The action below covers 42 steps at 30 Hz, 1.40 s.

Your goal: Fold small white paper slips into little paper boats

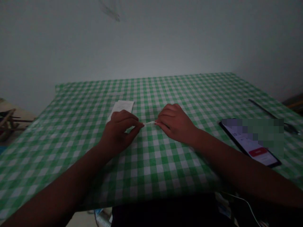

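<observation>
Both my hands rest on a green-and-white checked tablecloth [151,164] near the table's middle. My left hand [120,130] and my right hand [174,123] each pinch one end of a small thin white strip [149,122] stretched between their fingertips. A folded white paper [121,107] lies flat on the cloth just behind my left hand, partly hidden by it.
A phone [251,143] with a lit screen lies at the right of the table. A thin dark stick-like object [265,108] lies farther back right. A white wall rises behind the table. Wooden furniture [8,121] stands at the far left; a white cable [246,205] hangs at the near edge.
</observation>
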Motion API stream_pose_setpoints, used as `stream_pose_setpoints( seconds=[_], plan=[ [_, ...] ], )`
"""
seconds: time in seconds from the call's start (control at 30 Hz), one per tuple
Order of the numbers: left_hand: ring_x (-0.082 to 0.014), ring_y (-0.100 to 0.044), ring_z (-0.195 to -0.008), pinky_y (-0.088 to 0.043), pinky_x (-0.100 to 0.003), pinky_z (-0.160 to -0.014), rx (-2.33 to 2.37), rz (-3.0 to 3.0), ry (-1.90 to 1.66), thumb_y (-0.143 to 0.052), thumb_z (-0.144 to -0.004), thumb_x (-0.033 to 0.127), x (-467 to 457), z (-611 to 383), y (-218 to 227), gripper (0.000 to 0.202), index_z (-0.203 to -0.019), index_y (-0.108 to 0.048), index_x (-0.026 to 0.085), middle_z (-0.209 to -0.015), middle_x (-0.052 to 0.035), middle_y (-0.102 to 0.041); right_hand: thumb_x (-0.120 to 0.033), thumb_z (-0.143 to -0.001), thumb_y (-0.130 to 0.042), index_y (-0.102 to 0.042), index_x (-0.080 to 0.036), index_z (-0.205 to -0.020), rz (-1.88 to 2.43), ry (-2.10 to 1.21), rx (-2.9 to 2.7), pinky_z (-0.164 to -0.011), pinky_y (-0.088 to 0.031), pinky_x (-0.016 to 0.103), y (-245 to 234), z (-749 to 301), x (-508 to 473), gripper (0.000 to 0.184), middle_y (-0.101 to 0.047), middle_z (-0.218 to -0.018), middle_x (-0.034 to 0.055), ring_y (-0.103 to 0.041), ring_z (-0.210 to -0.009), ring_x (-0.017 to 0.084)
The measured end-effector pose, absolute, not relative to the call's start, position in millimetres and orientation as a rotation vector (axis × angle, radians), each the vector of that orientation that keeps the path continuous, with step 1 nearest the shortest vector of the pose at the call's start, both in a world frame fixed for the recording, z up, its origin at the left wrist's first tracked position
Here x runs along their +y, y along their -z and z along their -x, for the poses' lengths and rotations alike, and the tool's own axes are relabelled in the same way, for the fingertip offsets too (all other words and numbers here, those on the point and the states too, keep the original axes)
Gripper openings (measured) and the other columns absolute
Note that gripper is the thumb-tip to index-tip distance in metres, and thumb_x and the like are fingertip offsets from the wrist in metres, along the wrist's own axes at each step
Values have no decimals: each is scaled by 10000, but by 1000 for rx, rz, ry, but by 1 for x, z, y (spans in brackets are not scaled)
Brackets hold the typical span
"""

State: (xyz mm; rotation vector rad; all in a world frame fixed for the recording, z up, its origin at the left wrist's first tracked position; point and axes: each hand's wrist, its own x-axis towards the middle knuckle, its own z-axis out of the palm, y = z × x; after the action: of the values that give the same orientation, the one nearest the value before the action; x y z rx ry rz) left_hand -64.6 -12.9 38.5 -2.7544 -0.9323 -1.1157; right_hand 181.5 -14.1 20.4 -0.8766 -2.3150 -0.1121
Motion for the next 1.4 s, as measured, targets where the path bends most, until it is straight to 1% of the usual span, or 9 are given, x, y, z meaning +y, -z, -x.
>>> stream_pose_setpoints(
  seconds=[0.17,0.3,0.47,0.8,1.0,1.07,1.2,1.27,1.4],
  plan=[
    [-191,-636,-865,-475,-356,-806,-1024,2699,1133,-671,-869,236,-12,67,-42,59,-894,-640,192,-903,-34,-678,-275,-969,-529,-645,-174,-806,864,8,-2263,-791,-391,378,-20,-184,-9,224,-691,-821,47,-566,-851,205],
    [-230,-621,-948,-433,-407,-852,-931,2760,977,-699,-866,319,-16,60,-34,224,-1042,-634,197,-1002,-62,-681,-251,-974,-517,-673,-174,-858,805,60,-2321,-808,-378,387,-19,-176,-18,209,-702,-879,44,-560,-896,210],
    [-185,-623,-854,-397,-372,-788,-845,2801,988,-654,-912,273,-19,51,-26,53,-921,-654,221,-892,-16,-707,-241,-982,-490,-684,-174,-842,777,150,-2368,-780,-358,394,-20,-168,-27,249,-700,-890,52,-538,-889,214],
    [-177,-612,-793,-404,-362,-739,-712,2661,1001,-636,-898,169,-21,50,-33,35,-922,-629,194,-860,-23,-713,-299,-981,-533,-716,-205,-951,782,142,-2336,-815,-362,400,-27,-174,-22,208,-742,-939,18,-564,-931,214],
    [-181,-627,-806,-448,-362,-773,-847,2563,1113,-645,-892,189,-12,58,-29,25,-897,-628,207,-858,-23,-698,-252,-958,-543,-703,-188,-853,947,105,-2228,-807,-405,400,-32,-190,-9,201,-731,-888,56,-597,-876,217],
    [-192,-630,-817,-454,-372,-780,-902,2522,1131,-661,-880,206,-11,60,-27,38,-908,-639,220,-869,-26,-696,-262,-944,-563,-693,-189,-845,965,-35,-2156,-797,-440,372,-34,-190,-10,179,-722,-883,58,-616,-862,204],
    [-206,-634,-825,-448,-396,-785,-993,2509,1094,-659,-878,246,-13,62,-24,51,-928,-663,253,-882,-25,-696,-241,-901,-603,-686,-201,-880,1037,-529,-2034,-693,-485,290,-31,-175,-21,94,-709,-825,2,-637,-749,145],
    [-218,-635,-858,-440,-413,-806,-1001,2509,1103,-671,-869,247,-14,61,-23,65,-932,-666,265,-890,-24,-703,-256,-870,-644,-690,-210,-998,1046,-743,-1910,-715,-513,290,-28,-166,-28,143,-730,-886,8,-666,-796,150],
    [-254,-621,-1013,-405,-462,-902,-978,2530,1170,-698,-848,218,-15,58,-23,131,-956,-659,281,-987,-18,-727,-289,-872,-650,-687,-213,-1068,1006,-1010,-1681,-744,-545,311,-19,-154,-36,214,-738,-911,23,-685,-823,156]
  ],
)
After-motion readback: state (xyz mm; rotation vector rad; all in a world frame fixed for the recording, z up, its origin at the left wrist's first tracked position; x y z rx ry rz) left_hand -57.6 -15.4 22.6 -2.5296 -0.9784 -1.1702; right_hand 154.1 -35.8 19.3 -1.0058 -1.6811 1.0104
